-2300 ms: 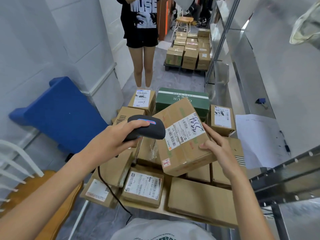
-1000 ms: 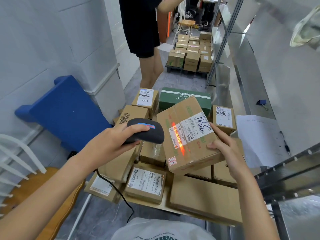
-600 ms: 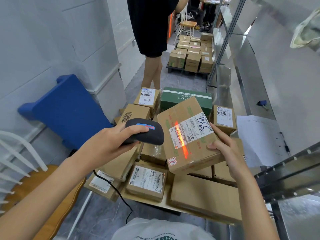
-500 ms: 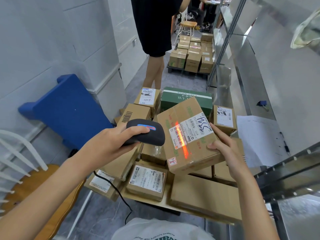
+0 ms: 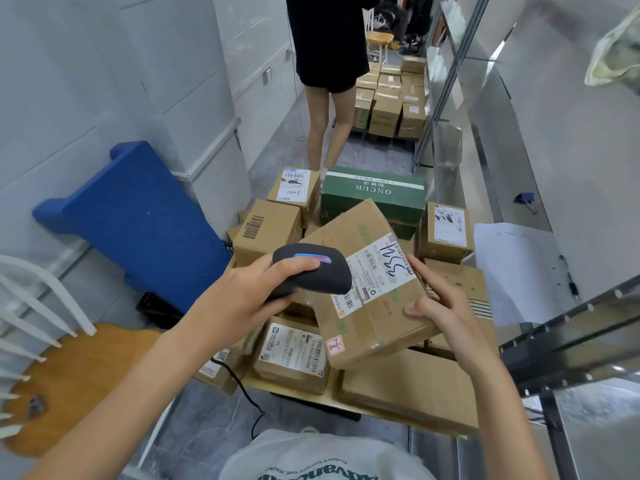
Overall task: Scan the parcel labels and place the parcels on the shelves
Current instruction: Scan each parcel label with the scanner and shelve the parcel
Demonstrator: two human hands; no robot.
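The room is a narrow aisle with a grey stone-like floor. White panel walls stand on the left side, and a long metal shelf unit with shiny steel boards runs on the right side. On one steel board lie a white sheet of paper and a small blue binder clip.

In the middle, a heap of brown cardboard parcels covers a low platform, and most of them carry white labels. A dark green carton with the word ONCUR lies at the far end of the heap. Further along the aisle a second stack of brown boxes stands on the floor.

The right hand is closed on the right edge of a brown cardboard parcel with a white barcode label, thumb on the top face, and holds it tilted above the heap. The left hand is wrapped around a black handheld scanner with a blue strip. The head of the scanner is just over the left part of the label and hides it. A black cable hangs down below this hand.

A blue plastic pallet leans on the left wall. A wooden chair with white spindles is at the lower left. A person in black clothes stands in the aisle behind the heap.
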